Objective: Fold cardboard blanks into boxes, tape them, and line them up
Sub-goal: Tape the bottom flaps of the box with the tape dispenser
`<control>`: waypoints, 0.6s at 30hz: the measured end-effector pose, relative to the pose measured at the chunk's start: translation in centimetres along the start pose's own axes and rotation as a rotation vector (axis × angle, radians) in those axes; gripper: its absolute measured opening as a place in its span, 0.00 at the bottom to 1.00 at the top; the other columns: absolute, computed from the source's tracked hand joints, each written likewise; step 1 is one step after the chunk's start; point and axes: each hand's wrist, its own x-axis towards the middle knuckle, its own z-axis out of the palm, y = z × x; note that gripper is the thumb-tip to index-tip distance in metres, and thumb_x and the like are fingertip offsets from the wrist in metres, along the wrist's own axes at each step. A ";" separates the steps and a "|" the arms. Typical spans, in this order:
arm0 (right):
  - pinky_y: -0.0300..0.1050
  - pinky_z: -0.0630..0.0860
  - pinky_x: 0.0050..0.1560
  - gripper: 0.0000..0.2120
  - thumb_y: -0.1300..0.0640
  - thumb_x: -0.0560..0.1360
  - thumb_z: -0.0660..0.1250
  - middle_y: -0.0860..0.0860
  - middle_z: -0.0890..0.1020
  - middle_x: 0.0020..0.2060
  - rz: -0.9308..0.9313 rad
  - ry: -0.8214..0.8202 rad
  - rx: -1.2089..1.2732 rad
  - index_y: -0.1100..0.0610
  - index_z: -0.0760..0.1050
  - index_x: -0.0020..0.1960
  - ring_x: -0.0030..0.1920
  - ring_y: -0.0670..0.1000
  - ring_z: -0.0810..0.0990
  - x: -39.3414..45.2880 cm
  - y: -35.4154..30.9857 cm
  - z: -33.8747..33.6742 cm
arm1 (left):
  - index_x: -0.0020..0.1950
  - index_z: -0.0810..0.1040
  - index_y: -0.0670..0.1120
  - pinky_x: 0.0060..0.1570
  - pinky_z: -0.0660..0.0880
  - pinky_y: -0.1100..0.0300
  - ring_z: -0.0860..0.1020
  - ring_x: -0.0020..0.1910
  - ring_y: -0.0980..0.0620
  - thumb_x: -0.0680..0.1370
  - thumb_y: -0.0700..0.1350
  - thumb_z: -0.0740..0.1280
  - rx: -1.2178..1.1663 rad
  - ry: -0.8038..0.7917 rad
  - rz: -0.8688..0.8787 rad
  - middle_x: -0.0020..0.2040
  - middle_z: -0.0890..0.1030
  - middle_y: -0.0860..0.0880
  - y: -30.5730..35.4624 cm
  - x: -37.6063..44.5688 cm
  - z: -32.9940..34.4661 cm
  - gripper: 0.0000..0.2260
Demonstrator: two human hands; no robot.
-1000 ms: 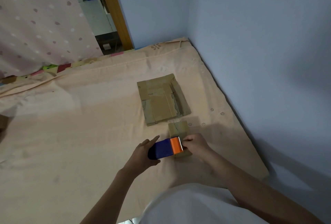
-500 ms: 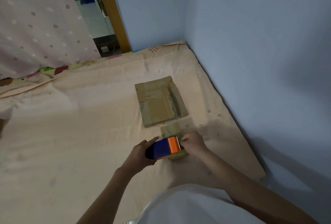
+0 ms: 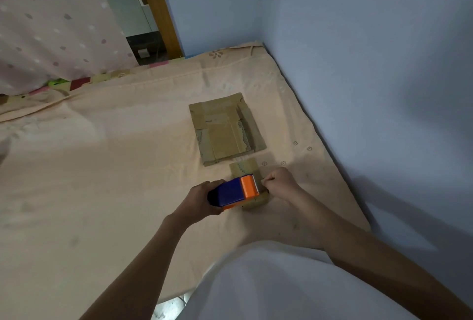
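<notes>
While gripping tape dispenser [image 3: 236,190] in left hand [image 3: 202,199], right hand [image 3: 280,182] fingers pinching tape end.
Over small box [image 3: 247,170] on bed [image 3: 115,166]; flat blanks [image 3: 225,129] just beyond.

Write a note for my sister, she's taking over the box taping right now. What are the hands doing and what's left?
Left hand grips the blue-and-orange tape dispenser, held over the small box on the bed sheet.
Right hand pinches something at the cutter end; likely the tape end, too small to tell.
The flat cardboard blanks lie stacked just beyond the box.
Done: small box folded.
Left: finish taping it, fold and tape the blanks, line up the boxes.
</notes>
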 end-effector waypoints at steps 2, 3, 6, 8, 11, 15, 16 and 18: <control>0.41 0.76 0.43 0.08 0.60 0.78 0.69 0.54 0.83 0.40 0.016 0.004 -0.016 0.62 0.83 0.42 0.45 0.50 0.81 0.3 0.4 0.2 | 0.70 0.72 0.52 0.56 0.77 0.60 0.77 0.57 0.55 0.67 0.46 0.80 0.008 0.005 0.009 0.59 0.80 0.52 0.4 0.0 -0.1 0.33; 0.41 0.74 0.42 0.08 0.60 0.78 0.69 0.54 0.83 0.40 0.025 0.000 -0.027 0.61 0.83 0.43 0.45 0.50 0.81 0.3 0.4 0.2 | 0.69 0.72 0.52 0.55 0.77 0.61 0.77 0.56 0.55 0.67 0.45 0.80 0.015 0.010 0.013 0.58 0.80 0.52 0.4 -0.1 0.0 0.33; 0.41 0.74 0.42 0.08 0.58 0.78 0.69 0.54 0.83 0.42 0.061 -0.011 -0.057 0.62 0.83 0.45 0.45 0.50 0.80 0.4 0.4 0.3 | 0.67 0.73 0.55 0.54 0.79 0.60 0.78 0.54 0.57 0.66 0.49 0.79 0.042 0.014 0.043 0.56 0.81 0.55 0.5 -0.5 0.1 0.31; 0.41 0.75 0.41 0.08 0.58 0.78 0.69 0.55 0.83 0.41 0.085 -0.010 -0.067 0.63 0.82 0.46 0.44 0.50 0.80 0.5 0.4 0.4 | 0.66 0.73 0.58 0.54 0.79 0.58 0.78 0.52 0.58 0.67 0.52 0.77 0.083 0.020 0.076 0.54 0.82 0.57 0.7 -0.8 0.1 0.29; 0.41 0.73 0.38 0.07 0.61 0.77 0.68 0.56 0.83 0.41 0.104 -0.002 -0.072 0.65 0.82 0.47 0.41 0.50 0.79 0.7 0.3 0.3 | 0.71 0.70 0.56 0.54 0.79 0.57 0.79 0.51 0.56 0.69 0.50 0.77 0.111 0.066 0.120 0.55 0.82 0.54 1.2 -1.1 0.1 0.32; 0.41 0.70 0.35 0.07 0.65 0.74 0.65 0.55 0.80 0.36 0.099 -0.006 -0.118 0.65 0.79 0.40 0.39 0.52 0.78 0.5 -0.1 0.0 | 0.76 0.64 0.58 0.53 0.77 0.60 0.76 0.53 0.55 0.74 0.49 0.74 0.123 0.103 0.194 0.59 0.78 0.52 1.7 -1.9 0.6 0.33; 0.40 0.68 0.33 0.08 0.66 0.74 0.64 0.53 0.77 0.33 0.093 -0.009 -0.133 0.62 0.76 0.36 0.38 0.52 0.77 0.4 -0.3 -0.1 | 0.76 0.65 0.57 0.54 0.77 0.59 0.76 0.54 0.54 0.75 0.50 0.74 0.134 0.110 0.228 0.62 0.77 0.51 1.8 -1.9 0.7 0.32; 0.40 0.65 0.29 0.12 0.67 0.73 0.62 0.51 0.74 0.30 0.080 -0.008 -0.146 0.59 0.71 0.33 0.35 0.51 0.74 0.1 -0.5 -0.2 | 0.75 0.69 0.57 0.59 0.74 0.57 0.76 0.57 0.52 0.76 0.51 0.73 0.184 0.122 0.295 0.70 0.74 0.52 1.6 -2.0 0.7 0.29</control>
